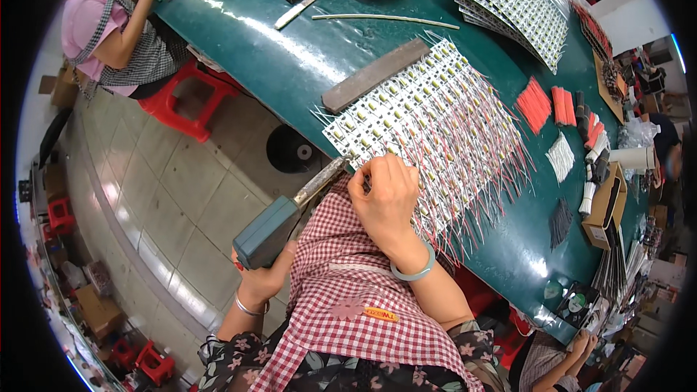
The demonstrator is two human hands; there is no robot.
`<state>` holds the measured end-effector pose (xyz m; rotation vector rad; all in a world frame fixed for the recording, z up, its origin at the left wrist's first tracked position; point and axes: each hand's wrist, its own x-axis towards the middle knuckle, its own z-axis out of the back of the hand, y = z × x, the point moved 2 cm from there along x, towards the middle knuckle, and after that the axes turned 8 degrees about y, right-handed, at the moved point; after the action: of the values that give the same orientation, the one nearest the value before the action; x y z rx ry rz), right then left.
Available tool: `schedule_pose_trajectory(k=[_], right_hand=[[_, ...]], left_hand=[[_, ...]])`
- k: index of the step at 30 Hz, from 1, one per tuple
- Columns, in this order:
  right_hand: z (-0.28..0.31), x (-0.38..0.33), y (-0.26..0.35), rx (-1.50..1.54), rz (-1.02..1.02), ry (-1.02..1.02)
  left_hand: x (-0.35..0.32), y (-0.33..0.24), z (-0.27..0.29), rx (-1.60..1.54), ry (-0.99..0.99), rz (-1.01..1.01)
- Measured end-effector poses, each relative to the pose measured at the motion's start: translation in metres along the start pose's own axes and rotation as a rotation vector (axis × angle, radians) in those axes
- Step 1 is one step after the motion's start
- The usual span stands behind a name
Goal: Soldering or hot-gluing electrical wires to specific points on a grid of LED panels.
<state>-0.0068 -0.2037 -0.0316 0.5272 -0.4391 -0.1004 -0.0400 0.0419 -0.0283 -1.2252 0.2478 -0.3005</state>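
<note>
Red-and-white checked apron (335, 243) cloth lies nearest the camera, spread over the person's front, probably to guard the floral sleeves and clothes beneath. Beyond it, the panel of small circuit boards (414, 112) lies flat on the green bench (501, 243), set at a slant with one corner close to the bench edge, which seems to bring that end within easy reach. Thin red and white wires (475, 174) fan off its right side, presumably so they stay out of the way of the left end.

The left hand (263, 276) is wrapped around the lower part of a soldering gun (267, 232), fingers closed, holding it out past the bench edge; that angle lets the metal barrel slope up to the panel's near corner while the bulky housing stays off the boards. The right hand (388, 192) is mostly curled, thumb and forefinger drawn together over the same corner; whether a wire sits between them I cannot tell.

A dark flat bar (375, 75) rests along the panel's far left edge, likely as a weight. Red bundles (534, 105) and a white bundle (560, 157) lie to the right, apart from the panel, apparently sorted by colour.
</note>
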Motion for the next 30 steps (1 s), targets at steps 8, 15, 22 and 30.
schedule_pose_trajectory(k=[8, 15, 22, 30], right_hand=[[-0.001, -0.001, -0.001, 0.006, -0.013, 0.002], [0.000, -0.001, -0.001, 0.016, -0.012, 0.001], [-0.001, -0.002, -0.001, 0.008, -0.013, -0.002], [-0.002, -0.001, -0.001, 0.006, -0.013, -0.001]], left_hand=[[0.008, -0.013, -0.003, -0.046, -0.025, 0.037], [0.008, 0.001, -0.009, -0.078, -0.038, 0.127], [0.008, -0.002, -0.010, -0.075, -0.032, 0.140], [0.001, 0.005, -0.007, -0.018, -0.033, 0.017]])
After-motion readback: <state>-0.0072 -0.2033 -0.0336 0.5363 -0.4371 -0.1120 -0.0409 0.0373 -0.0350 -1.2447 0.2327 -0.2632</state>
